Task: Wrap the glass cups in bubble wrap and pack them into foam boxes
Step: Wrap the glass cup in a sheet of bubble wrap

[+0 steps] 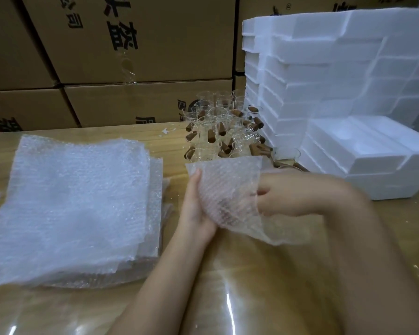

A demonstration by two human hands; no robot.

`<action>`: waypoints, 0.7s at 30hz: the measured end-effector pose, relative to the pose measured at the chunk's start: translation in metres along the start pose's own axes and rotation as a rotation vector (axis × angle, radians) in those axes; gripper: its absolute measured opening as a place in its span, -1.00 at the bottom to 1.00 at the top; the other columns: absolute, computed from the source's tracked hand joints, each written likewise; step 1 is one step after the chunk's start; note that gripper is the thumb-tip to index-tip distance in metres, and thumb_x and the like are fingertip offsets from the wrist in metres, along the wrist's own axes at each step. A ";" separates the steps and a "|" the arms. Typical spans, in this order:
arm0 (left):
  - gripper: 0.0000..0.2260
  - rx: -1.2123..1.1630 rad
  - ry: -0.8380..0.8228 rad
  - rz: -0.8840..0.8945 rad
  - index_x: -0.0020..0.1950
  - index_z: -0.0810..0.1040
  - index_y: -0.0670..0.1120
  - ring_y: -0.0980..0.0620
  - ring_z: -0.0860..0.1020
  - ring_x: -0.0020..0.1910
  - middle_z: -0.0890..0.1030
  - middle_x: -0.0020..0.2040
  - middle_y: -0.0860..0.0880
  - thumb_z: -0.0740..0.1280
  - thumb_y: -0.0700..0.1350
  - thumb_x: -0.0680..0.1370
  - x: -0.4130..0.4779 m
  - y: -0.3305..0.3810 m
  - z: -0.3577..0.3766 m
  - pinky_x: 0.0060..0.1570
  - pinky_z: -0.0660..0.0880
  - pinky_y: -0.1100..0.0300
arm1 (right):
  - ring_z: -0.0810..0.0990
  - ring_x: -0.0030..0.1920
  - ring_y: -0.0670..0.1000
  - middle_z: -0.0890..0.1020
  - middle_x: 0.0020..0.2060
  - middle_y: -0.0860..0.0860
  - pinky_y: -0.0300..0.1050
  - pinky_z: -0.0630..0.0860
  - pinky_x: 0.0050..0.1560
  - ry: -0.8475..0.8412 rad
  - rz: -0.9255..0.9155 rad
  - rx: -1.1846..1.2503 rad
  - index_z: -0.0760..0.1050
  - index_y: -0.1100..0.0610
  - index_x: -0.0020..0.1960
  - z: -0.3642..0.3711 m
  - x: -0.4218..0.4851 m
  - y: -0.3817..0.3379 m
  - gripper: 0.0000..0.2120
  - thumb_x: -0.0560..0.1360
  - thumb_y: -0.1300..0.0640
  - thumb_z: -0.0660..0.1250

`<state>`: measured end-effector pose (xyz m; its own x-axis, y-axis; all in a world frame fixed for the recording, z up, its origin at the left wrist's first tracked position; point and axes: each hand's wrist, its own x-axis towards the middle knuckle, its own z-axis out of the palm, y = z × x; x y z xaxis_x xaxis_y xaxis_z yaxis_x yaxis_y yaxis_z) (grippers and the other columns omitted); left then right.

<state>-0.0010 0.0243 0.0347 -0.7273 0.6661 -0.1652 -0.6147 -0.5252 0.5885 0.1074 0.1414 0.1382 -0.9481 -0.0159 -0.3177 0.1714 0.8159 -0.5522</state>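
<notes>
Wooden table (252,274) under a glossy clear film; printed cartons (131,44) stacked behind it. Stack of bubble wrap (78,201) at left, cluster of glass cups (218,126) with brown handles at back centre, foam boxes (324,81) piled at right, with one open foam box (363,146) lowest and nearest. Left hand (194,206) cradles a single wrap sheet (230,187) from the side, thumb along its edge. Right hand (283,197) pinches into the sheet's right side with curled fingers. A brownish shape shows through the bubbles, probably a cup's handle, but too blurred to confirm. Risks: the sheet's lower corner hangs loose, so the roll could slacken and a cup slide out of the open end onto the table. The right forearm lies just in front of the nearest cups, and a wide swing toward the open box could topple them. Room to move lies toward the person and between stack and hands; the right side is tight against foam.
</notes>
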 end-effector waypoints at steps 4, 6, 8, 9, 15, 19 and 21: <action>-0.56 -0.060 -0.045 -0.072 0.24 0.49 -0.15 -0.13 0.57 0.02 0.60 0.04 -0.17 0.16 0.14 0.56 0.005 -0.004 -0.014 0.05 0.48 -0.03 | 0.69 -0.24 -0.05 0.72 -0.20 0.00 -0.29 0.58 -0.30 0.125 -0.377 0.455 0.64 0.05 -0.17 -0.026 -0.038 -0.009 -0.71 0.55 -0.07 0.24; -0.60 -0.053 -0.073 -0.093 0.20 0.50 -0.14 -0.10 0.59 -0.03 0.61 0.00 -0.15 0.18 0.11 0.54 0.006 -0.004 -0.020 -0.02 0.51 0.01 | 0.62 -0.39 -0.06 0.69 -0.32 0.02 -0.27 0.51 -0.40 0.447 -0.434 0.576 0.61 0.04 -0.24 -0.027 -0.025 0.002 -0.71 0.52 -0.09 0.26; -0.62 -0.032 -0.111 -0.103 0.18 0.52 -0.15 -0.09 0.61 -0.05 0.63 -0.01 -0.14 0.23 0.08 0.51 0.005 -0.005 -0.022 -0.07 0.54 0.04 | 0.58 -0.35 -0.13 0.66 -0.31 -0.06 -0.23 0.48 -0.30 0.682 -0.276 0.545 0.56 -0.01 -0.17 -0.017 0.004 0.009 -0.79 0.54 -0.09 0.29; -0.62 -0.010 -0.122 -0.103 0.19 0.52 -0.15 -0.09 0.61 -0.02 0.63 0.00 -0.15 0.25 0.07 0.50 0.005 -0.006 -0.023 -0.05 0.53 0.03 | 0.58 -0.27 -0.18 0.64 -0.22 -0.11 -0.23 0.48 -0.23 0.685 -0.197 0.478 0.53 -0.03 -0.07 -0.010 0.020 0.010 -0.83 0.52 -0.12 0.30; -0.68 0.059 -0.202 -0.049 -0.09 0.69 -0.16 -0.04 0.65 -0.18 0.67 -0.18 -0.12 0.28 0.03 0.42 0.008 -0.007 -0.026 -0.17 0.58 0.14 | 0.47 0.16 -0.14 0.45 0.24 -0.12 -0.23 0.40 0.06 0.374 -0.084 0.134 0.33 -0.09 0.38 0.027 0.067 0.015 -0.45 0.45 -0.11 0.40; -0.66 0.076 -0.248 -0.016 0.08 0.63 -0.17 -0.05 0.62 -0.09 0.66 -0.08 -0.13 0.34 0.00 0.41 0.008 -0.007 -0.024 -0.08 0.56 0.10 | 0.45 0.14 -0.12 0.44 0.29 -0.12 -0.19 0.37 0.00 0.403 -0.056 0.098 0.34 -0.10 0.37 0.032 0.070 0.016 -0.49 0.47 -0.09 0.38; -0.66 0.113 -0.256 -0.005 0.08 0.63 -0.15 -0.06 0.62 -0.05 0.65 -0.03 -0.14 0.39 -0.01 0.38 0.008 -0.009 -0.023 -0.05 0.56 0.08 | 0.48 0.14 -0.08 0.46 0.32 -0.10 -0.16 0.37 -0.05 0.460 -0.044 0.012 0.35 -0.09 0.37 0.035 0.072 0.019 -0.60 0.55 0.08 0.29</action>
<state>-0.0082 0.0222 0.0101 -0.6146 0.7883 0.0282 -0.5701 -0.4686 0.6749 0.0516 0.1357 0.0778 -0.9745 0.2096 0.0797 0.1285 0.8131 -0.5677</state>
